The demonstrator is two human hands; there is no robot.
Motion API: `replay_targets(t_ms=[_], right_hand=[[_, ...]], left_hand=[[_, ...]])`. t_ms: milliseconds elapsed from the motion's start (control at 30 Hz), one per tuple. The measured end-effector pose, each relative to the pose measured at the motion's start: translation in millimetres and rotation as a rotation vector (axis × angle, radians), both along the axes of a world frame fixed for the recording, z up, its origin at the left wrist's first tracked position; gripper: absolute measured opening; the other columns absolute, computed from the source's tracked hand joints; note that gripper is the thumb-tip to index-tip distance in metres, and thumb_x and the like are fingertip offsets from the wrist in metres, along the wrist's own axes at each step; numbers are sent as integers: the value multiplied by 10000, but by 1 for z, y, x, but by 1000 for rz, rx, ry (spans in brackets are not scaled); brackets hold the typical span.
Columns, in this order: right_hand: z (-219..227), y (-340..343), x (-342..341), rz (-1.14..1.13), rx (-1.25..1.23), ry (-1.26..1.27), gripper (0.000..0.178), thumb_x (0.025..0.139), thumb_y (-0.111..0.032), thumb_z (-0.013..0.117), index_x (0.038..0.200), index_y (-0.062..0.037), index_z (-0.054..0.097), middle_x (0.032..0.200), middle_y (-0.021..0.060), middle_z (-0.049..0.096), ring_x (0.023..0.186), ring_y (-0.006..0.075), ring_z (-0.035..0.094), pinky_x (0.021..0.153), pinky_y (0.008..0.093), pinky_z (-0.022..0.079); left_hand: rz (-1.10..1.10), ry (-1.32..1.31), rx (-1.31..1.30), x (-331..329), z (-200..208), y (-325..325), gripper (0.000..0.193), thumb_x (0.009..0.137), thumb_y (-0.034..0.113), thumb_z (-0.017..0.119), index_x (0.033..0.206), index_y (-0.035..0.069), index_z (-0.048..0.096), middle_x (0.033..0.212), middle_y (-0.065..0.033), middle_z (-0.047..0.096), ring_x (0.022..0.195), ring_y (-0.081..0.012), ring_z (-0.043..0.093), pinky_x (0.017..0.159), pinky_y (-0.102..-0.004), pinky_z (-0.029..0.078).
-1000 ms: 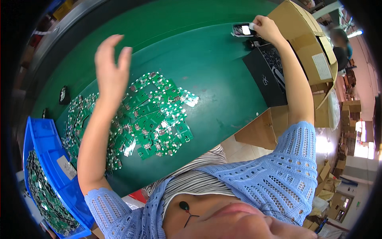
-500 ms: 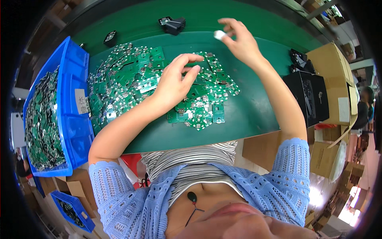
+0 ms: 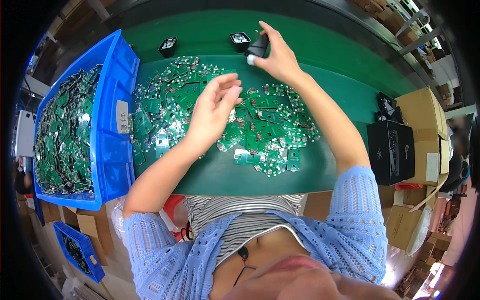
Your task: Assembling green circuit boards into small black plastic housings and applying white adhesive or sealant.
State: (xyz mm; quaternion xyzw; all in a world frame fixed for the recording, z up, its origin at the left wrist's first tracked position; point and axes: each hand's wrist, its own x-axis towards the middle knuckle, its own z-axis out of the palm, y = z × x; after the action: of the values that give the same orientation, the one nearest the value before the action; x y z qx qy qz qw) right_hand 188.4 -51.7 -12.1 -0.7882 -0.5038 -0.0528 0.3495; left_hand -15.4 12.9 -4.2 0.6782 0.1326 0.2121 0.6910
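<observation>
One green work table (image 3: 215, 186) carries the station. A large blue bin (image 3: 112, 165) stands at its left, well filled. At the right is a cardboard carton (image 3: 420, 112), with a black box (image 3: 378, 172) just to its left. Green circuit boards (image 3: 270, 117) cover the middle of the table, overlapping and lying at mixed angles.

The left hand (image 3: 207, 117) is over the spread — fingers loosely curved, thumb apart, nothing seen in its grasp. Contact between its fingertips and a board cannot be confirmed. The right hand (image 3: 282, 57) is beyond the far edge of the boards, its thumb and fingers gripping a dark block (image 3: 258, 46), which sits tilted. The block is just beside the right-hand cup (image 3: 240, 42); whether they touch cannot be told. A left-hand cup (image 3: 168, 48) stands apart. A white cover (image 3: 251, 59) is on the right thumb.

Assessment: the block should be held firmly by its sides and kept clear of the cup rim, which looks easy to knock. The left hand should stay light — pressure could slide the stacked boards or scrape their components.
</observation>
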Motion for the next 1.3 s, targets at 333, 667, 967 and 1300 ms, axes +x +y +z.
replay_targets(t_ms=[333, 667, 967, 1300], right_hand=[[16, -86, -84, 447, 432, 588, 693, 738, -105, 638, 1326, -69, 273, 1262, 122, 407, 1188, 255, 393, 995, 379, 334], [26, -84, -83, 273, 346, -367, 237, 687, -110, 615, 922, -119, 652, 1061, 7, 610, 986, 250, 547, 823, 351, 445], [5, -116, -70, 7, -63, -167, 256, 677, -122, 633, 932, -134, 633, 876, 24, 569, 842, 220, 545, 718, 334, 469], [-14, -115, -74, -28, -36, 253, 143, 775, -87, 592, 902, -27, 615, 812, 56, 570, 682, 169, 568, 596, 293, 467]], left_hand=[[-318, -4, -585, -3, 12, -22, 389, 833, 147, 598, 1116, -22, 393, 1032, -124, 521, 957, -181, 544, 830, -341, 482], [-242, 78, -182, 0, 3, -33, 277, 854, 74, 500, 1084, -57, 417, 915, -116, 558, 729, -163, 589, 648, -266, 524], [11, 97, -213, 8, 5, -5, 274, 886, 206, 493, 1026, -29, 508, 885, -126, 618, 767, -174, 616, 692, -276, 509], [-94, 142, -352, 1, -5, -2, 277, 867, 200, 543, 1033, -21, 533, 850, -86, 609, 670, -163, 625, 614, -258, 511]])
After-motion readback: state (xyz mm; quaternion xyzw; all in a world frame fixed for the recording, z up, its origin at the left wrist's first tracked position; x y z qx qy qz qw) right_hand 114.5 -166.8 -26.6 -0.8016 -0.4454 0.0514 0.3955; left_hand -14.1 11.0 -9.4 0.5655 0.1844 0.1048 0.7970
